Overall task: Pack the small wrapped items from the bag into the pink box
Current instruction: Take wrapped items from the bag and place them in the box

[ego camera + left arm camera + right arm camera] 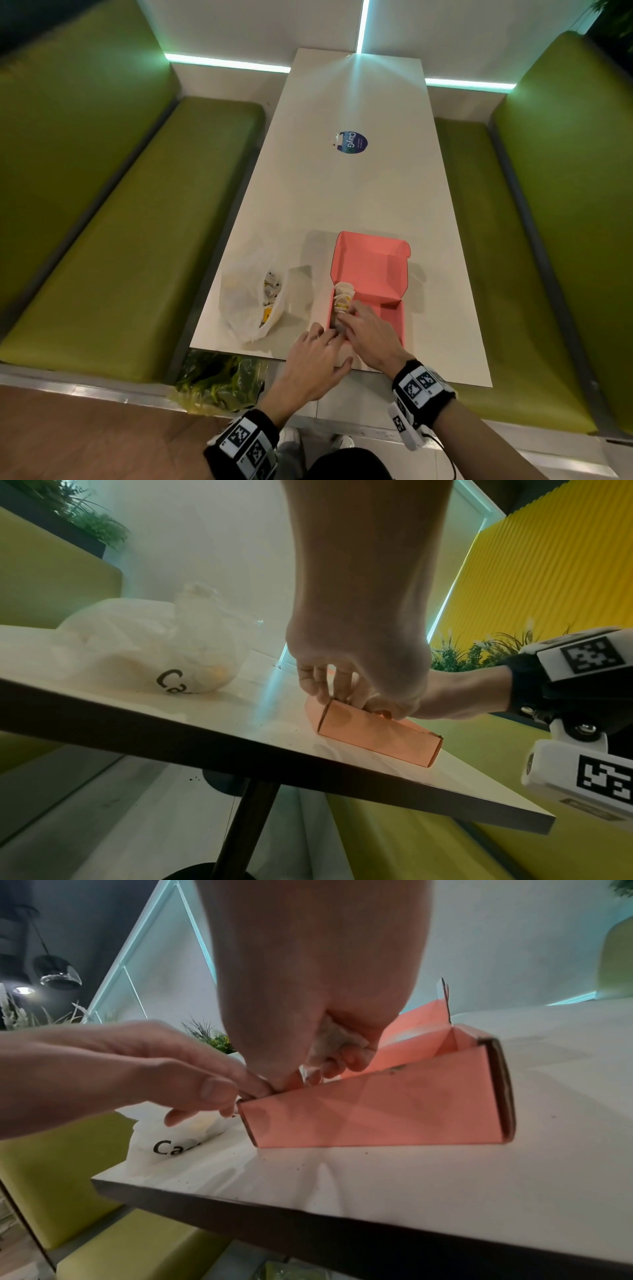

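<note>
The right hand [373,337] curls around a wrapped item [334,1042] over the pink box [394,318]. The left hand [315,359] seems to pinch the box's near corner. The bag [250,301] lies to its left.

The box [373,270] is matt pink cardboard, the bag [239,301] thin, crinkly, translucent plastic. The table top [342,192] is smooth, glossy white; the benches [137,222] look like smooth green vinyl.

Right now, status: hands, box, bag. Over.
Right hand holds wrapped item in pink box. Left hand holds its corner. Bag beside it, items inside. Nothing blocking.
</note>
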